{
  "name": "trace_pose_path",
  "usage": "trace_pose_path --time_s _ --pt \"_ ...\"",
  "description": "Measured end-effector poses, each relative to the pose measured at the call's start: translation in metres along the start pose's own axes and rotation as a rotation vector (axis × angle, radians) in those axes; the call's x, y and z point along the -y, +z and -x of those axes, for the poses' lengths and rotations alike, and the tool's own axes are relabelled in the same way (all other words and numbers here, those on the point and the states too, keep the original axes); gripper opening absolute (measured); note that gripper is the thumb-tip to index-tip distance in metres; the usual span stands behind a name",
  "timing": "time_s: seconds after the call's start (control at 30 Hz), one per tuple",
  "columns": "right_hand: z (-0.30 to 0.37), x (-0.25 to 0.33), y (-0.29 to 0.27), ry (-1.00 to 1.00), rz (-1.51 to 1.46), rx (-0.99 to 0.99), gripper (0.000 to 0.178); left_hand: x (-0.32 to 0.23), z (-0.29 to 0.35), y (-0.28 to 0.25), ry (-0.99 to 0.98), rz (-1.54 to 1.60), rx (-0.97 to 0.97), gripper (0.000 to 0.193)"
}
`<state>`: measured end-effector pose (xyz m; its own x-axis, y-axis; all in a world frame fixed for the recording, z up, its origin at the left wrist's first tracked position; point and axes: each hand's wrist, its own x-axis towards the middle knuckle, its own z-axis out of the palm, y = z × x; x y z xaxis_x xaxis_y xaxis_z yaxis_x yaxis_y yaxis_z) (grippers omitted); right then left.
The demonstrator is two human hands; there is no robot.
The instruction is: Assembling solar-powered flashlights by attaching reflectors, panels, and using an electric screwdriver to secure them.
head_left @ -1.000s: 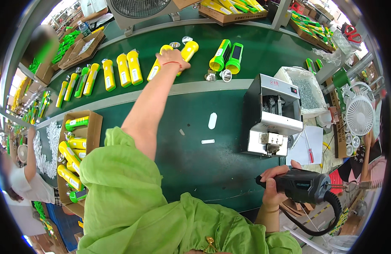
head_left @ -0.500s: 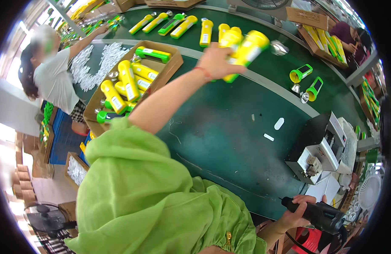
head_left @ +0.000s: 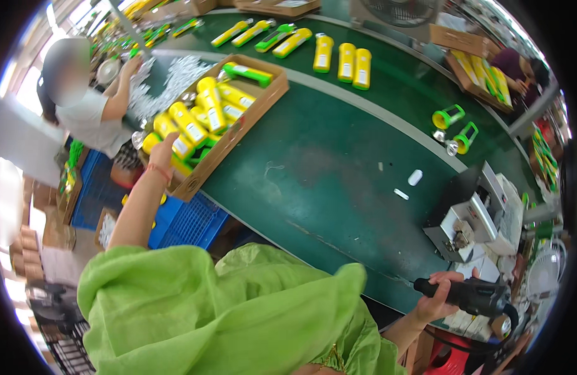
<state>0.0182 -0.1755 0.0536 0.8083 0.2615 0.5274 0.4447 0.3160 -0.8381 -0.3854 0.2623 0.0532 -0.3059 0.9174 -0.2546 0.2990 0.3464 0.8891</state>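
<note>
My left hand (head_left: 164,147) reaches out to the left into a cardboard box (head_left: 239,134) packed with several yellow flashlights. Its fingers close round one yellow flashlight (head_left: 181,135) that lies on top of the others. A green flashlight (head_left: 248,73) sits at the box's far end. My right hand (head_left: 440,298) is low at the right, off the belt's near edge, gripping a black electric screwdriver (head_left: 475,295) with a cable.
The box rests on a green conveyor belt (head_left: 338,162). More yellow flashlights (head_left: 346,59) stand farther along it, with two green flashlight heads (head_left: 451,125). A grey metal fixture (head_left: 466,219) stands at the right. A blue crate (head_left: 188,222) sits under the box, beside a co-worker (head_left: 88,112).
My left hand picked flashlights off the far belt, swung them left and lowered them into the cardboard box. My right hand kept hold of the screwdriver.
</note>
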Motion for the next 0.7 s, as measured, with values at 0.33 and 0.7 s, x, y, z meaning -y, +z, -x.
trace_pose_path --time_s 0.33,0.7 --pt "-0.006 -0.007 -0.002 0.014 0.038 -0.056 0.075 -0.146 0.038 0.262 1.515 -0.765 0.335 0.076" --pt "-0.001 0.004 -0.004 0.013 0.211 -0.248 0.078 -0.187 -0.041 0.501 2.633 -1.461 0.493 0.089"
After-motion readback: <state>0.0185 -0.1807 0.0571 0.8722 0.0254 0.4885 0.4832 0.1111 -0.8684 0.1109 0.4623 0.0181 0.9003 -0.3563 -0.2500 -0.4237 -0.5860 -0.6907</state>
